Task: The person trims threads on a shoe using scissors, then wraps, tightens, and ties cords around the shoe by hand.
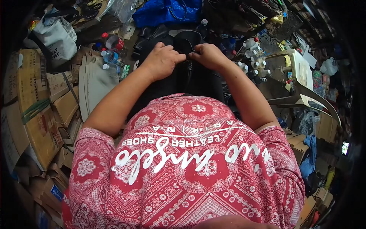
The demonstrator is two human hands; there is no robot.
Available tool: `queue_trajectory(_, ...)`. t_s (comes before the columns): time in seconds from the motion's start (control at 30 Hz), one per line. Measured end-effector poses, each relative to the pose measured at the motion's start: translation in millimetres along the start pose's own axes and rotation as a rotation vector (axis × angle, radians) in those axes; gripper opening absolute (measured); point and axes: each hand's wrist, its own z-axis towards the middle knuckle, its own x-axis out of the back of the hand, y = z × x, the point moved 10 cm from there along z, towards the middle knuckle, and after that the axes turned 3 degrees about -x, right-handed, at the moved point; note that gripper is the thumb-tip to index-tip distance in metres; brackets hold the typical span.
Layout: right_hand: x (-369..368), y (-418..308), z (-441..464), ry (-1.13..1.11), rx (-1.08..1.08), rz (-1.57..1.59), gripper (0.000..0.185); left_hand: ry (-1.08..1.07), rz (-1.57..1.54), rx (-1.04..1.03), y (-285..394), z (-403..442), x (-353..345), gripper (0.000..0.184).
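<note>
Both of my hands are held close together over my dark-clad lap. My left hand (pixel 164 60) is closed, with thumb and forefinger pinched toward the middle. My right hand (pixel 209 56) is pinched too, its fingertips almost meeting the left ones. Between and just beyond them is a black leather-like piece (pixel 187 39) with a curved edge. A thin dark strip (pixel 189 68) hangs below the fingertips. The fingers partly hide the black material, and its exact kind cannot be made out against the dark clothing.
Flattened cardboard (pixel 36 95) is stacked on the left beside plastic bottles (pixel 110 57). A blue bag (pixel 167 13) lies ahead. On the right are more bottles (pixel 255 57) and a white plastic chair (pixel 301 68) on its side. A white tote bag (pixel 57 40) sits far left.
</note>
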Motion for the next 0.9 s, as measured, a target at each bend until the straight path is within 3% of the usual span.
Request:
queue_trajectory(0.17, 3, 6, -1, 0.042, 0.032, 0.058, 0.032, -0.021, 0.070, 0.130, -52, -54, 20, 0.018)
queue_trajectory(0.23, 5, 4, -3, 0.037, 0.022, 0.064, 0.033, -0.059, 0.004, 0.199, -60, -69, 40, 0.012)
queue_trajectory(0.33, 7, 2, -3, 0.037, 0.039, -0.006, 0.030, 0.228, -0.531, 0.387, -72, -75, 66, 0.005)
queue_trajectory(0.37, 15, 4, -2, 0.100, 0.118, 0.287, 0.030, 0.235, -0.532, 0.394, -68, -66, 76, 0.005)
queue_trajectory(0.4, 24, 8, -1, 0.160, 0.194, 0.579, 0.030, 0.252, -0.782, 0.459, -69, -57, 80, 0.006)
queue_trajectory(0.43, 52, -11, -21, 0.199, 0.230, 0.734, 0.029, 0.266, -1.034, 0.519, -68, -50, 75, 0.009)
queue_trajectory(0.47, 65, -16, -28, 0.163, 0.254, 0.900, 0.031, 0.273, -1.036, 0.520, -64, -40, 69, 0.009)
queue_trajectory(0.53, 81, -21, -41, 0.133, 0.273, 1.065, 0.034, 0.481, -1.448, 0.178, -42, -13, 75, 0.016)
queue_trajectory(0.57, 80, -33, -51, 0.033, 0.349, 1.099, 0.037, 0.479, -1.451, 0.173, -33, -7, 73, 0.016)
queue_trajectory(0.63, 74, -41, -61, -0.062, 0.416, 1.132, 0.041, 0.427, -1.947, 0.150, -11, 1, 57, 0.020)
queue_trajectory(0.67, 60, -43, -62, -0.156, 0.406, 1.106, 0.043, 0.266, -1.935, 0.118, -3, 0, 47, 0.031)
queue_trajectory(0.7, 45, -46, -63, -0.253, 0.396, 1.079, 0.044, 0.264, -1.941, 0.119, -6, -5, 44, 0.031)
queue_trajectory(0.8, 24, -54, -64, -0.357, 0.371, 1.148, 0.041, -0.060, -1.484, 0.365, -5, -21, 6, 0.029)
queue_trajectory(0.83, 15, -58, -64, -0.431, 0.362, 1.137, 0.039, -0.058, -1.482, 0.372, -6, -25, -2, 0.029)
queue_trajectory(0.87, 4, -49, -62, -0.439, 0.284, 0.911, 0.035, 0.039, -1.227, 0.307, -13, -27, 4, 0.027)
queue_trajectory(0.9, 0, -41, -59, -0.440, 0.288, 0.914, 0.035, 0.128, -0.971, 0.239, -18, -30, 13, 0.024)
